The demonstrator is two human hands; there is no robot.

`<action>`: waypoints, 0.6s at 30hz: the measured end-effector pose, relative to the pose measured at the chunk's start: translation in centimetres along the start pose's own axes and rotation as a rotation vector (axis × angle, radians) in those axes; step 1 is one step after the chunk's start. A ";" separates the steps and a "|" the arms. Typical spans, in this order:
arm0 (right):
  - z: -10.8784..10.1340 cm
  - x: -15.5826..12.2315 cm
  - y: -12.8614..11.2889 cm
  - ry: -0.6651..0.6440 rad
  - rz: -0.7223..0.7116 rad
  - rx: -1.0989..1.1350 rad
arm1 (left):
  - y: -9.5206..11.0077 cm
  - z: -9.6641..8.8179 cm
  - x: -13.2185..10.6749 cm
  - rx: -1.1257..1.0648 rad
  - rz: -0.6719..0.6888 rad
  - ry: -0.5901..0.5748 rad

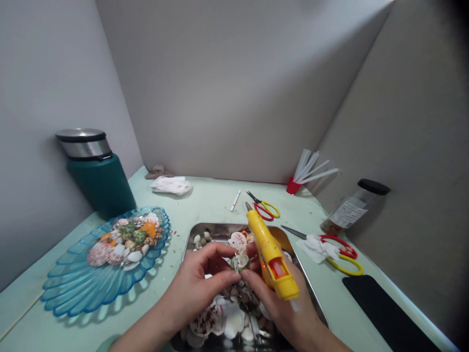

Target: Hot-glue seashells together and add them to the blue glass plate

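My left hand (pixel 200 281) and my right hand (pixel 278 303) meet over a metal tray (pixel 194 233) of seashells. Their fingertips pinch a small cluster of shells (pixel 241 262) between them. A yellow hot glue gun (pixel 270 256) rests in my right hand as well, with its nozzle pointing away toward the far wall. Under the hands, white and speckled scallop shells (pixel 225 318) lie heaped in the tray. Both hands are closed.
A blue glass dish (pixel 76 288) with coloured shells sits at the left, a green lidded canister (pixel 97 171) behind it. Scissors (pixel 264 208), a second pair (pixel 339 252) on tissue, a red cup of glue sticks (pixel 302 176), a jar (pixel 353 208) and a black phone (pixel 384 313) lie at the right.
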State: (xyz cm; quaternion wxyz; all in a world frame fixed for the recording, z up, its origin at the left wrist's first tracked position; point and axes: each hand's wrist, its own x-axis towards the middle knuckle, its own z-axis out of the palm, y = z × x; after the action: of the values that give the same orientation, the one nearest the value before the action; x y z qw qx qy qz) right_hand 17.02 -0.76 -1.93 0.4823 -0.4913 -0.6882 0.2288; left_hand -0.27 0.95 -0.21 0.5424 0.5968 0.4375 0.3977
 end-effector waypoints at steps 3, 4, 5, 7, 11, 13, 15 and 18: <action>0.0 -0.1 0.1 0.001 0.007 -0.027 | 0.2 0.0 -0.1 0.014 -0.010 0.007; 0.0 -0.1 0.1 -0.001 0.010 -0.028 | 0.2 0.0 -0.1 0.015 -0.007 0.009; 0.0 0.0 0.1 0.000 0.012 -0.021 | 0.3 0.0 -0.2 0.015 -0.002 0.008; 0.0 0.0 0.0 0.006 0.017 0.007 | 0.4 0.0 -0.2 0.003 0.013 0.003; 0.1 0.1 -0.2 0.015 0.026 0.038 | 0.5 0.0 -0.2 -0.021 0.040 0.000; 0.1 0.1 -0.2 0.016 0.024 0.040 | 0.5 0.0 -0.2 0.005 0.053 0.000; 0.2 0.1 -0.2 0.027 0.020 0.037 | 0.4 -0.1 -0.2 0.055 0.059 -0.001; 0.2 0.1 -0.1 0.036 0.015 0.026 | 0.4 -0.1 -0.3 0.109 0.063 0.007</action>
State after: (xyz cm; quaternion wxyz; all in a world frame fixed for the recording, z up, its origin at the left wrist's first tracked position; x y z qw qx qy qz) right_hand 16.79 -0.71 -1.92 0.4993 -0.4942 -0.6726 0.2326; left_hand -0.46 0.65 0.24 0.4948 0.6376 0.4412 0.3923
